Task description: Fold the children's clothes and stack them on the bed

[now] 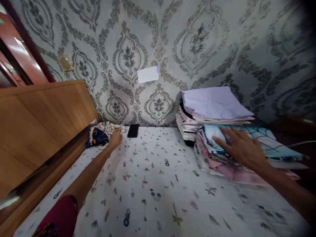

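Observation:
My left hand [116, 137] reaches to the far left of the bed, its fingers closed on the edge of a crumpled cream patterned cloth [106, 126]. A crumpled navy garment [96, 137] with yellow and white print lies beside that cloth. On the right, my right hand [244, 147] rests with its fingers apart on a light blue garment [265, 140] with dark web-like lines. That garment tops a stack of folded clothes, with a pink piece [229, 171] low in it. Behind it stands a taller folded stack, a lilac cloth [214, 102] on top.
A black phone [133, 131] lies on the white patterned bedsheet [150, 184] near the wall. A wooden headboard [46, 121] leans along the left side. The grey patterned wall [158, 42] bounds the back, bearing a white card [147, 75] and a socket plate [65, 63].

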The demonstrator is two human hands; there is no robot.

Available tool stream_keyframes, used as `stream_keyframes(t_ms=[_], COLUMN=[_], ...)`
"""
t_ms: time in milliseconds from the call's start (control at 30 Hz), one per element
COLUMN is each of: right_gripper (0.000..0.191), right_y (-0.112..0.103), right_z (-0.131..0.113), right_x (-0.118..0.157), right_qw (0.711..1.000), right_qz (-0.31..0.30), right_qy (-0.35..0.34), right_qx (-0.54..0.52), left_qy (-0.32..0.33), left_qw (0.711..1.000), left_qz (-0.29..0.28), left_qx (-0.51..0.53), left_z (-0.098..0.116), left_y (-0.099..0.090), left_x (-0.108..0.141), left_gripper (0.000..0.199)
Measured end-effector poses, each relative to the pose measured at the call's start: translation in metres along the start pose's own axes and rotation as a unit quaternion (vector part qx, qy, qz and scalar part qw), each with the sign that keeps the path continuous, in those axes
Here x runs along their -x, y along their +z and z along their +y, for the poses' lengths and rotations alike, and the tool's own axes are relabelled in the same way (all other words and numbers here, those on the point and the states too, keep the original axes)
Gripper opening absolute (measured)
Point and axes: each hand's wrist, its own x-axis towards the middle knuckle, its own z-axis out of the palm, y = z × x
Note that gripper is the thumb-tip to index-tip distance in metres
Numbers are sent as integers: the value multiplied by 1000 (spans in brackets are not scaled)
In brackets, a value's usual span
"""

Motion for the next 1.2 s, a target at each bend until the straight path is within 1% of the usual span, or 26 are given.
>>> stream_keyframes(t_ms=[33,100,167,233,300,367,433,500,533,567,600,667,700,733,767,800,833,867,900,933,967,1033,1100,1133,1200], right_gripper=[61,60,55,47,42,39,36,32,31,31,31,30,30,29,29,29,30,29,28,25,22,22,29,32,38], right_y=[-3,-10,-20,-30,-39,-45,-50,-52,-53,-54,-55,-59,-62,-65,-67,-68,-68,-67,-64,-60,-55,-45,-38,-37,-36], right_z=[0,-2,-7,-15,-27,-45,-70,-104,-123,-143,-162,-194,-206,-214,-220,-222,-223,-224,-224,-225,-227,-235,-247,-253,-264], right_x=[0,4,13,26,40,54,66,77,82,87,92,101,105,108,111,113,115,116,118,119,120,121,121,121,121], right_qw=[1000,999,998,994,989,984,976,958,942,923,905,878,872,868,868,870,873,876,879,881,884,893,902,906,915], right_qz=[8,23,57,82,99,100,79,25,-6,-40,-66,-94,-91,-81,-67,-52,-47,-55,-76,-105,-138,-206,-261,-282,-299], right_qy=[2,6,-3,-29,-55,-66,-52,-35,-33,-38,-48,-62,-63,-60,-55,-51,-51,-58,-71,-88,-105,-130,-136,-137,-141], right_qx=[-8,-22,-36,-59,-91,-132,-194,-284,-334,-381,-418,-464,-478,-485,-488,-487,-483,-476,-466,-453,-434,-379,-315,-284,-230], left_qy=[-16,-33,-36,-34,-31,-28,-20,17,57,108,164,271,309,339,354,352,340,323,303,285,268,232,194,175,148], left_qw=[1000,998,995,993,992,991,989,989,990,989,985,961,943,917,888,863,844,831,827,831,839,865,887,896,918], left_qz=[2,0,-4,-7,-3,14,41,64,68,60,39,-42,-105,-188,-273,-345,-400,-437,-455,-458,-449,-411,-374,-357,-306], left_qx=[-21,-59,-87,-108,-123,-133,-141,-131,-110,-77,-35,42,69,93,106,110,115,120,128,139,149,170,190,198,205], left_z=[-16,-40,-54,-60,-59,-53,-40,-20,-8,5,19,42,50,55,57,56,52,47,41,37,33,32,37,39,43], left_y=[-8,-16,-16,-15,-20,-35,-60,-88,-102,-113,-122,-132,-133,-132,-130,-127,-124,-120,-115,-110,-105,-94,-82,-76,-63], left_x=[-10,-23,-31,-38,-50,-65,-77,-75,-67,-52,-32,21,52,82,111,138,161,180,195,206,215,226,231,231,227], left_gripper=[22,22,23,21,18,17,19,18,16,15,13,12,13,15,17,18,19,19,19,19,20,21,19,22,33])
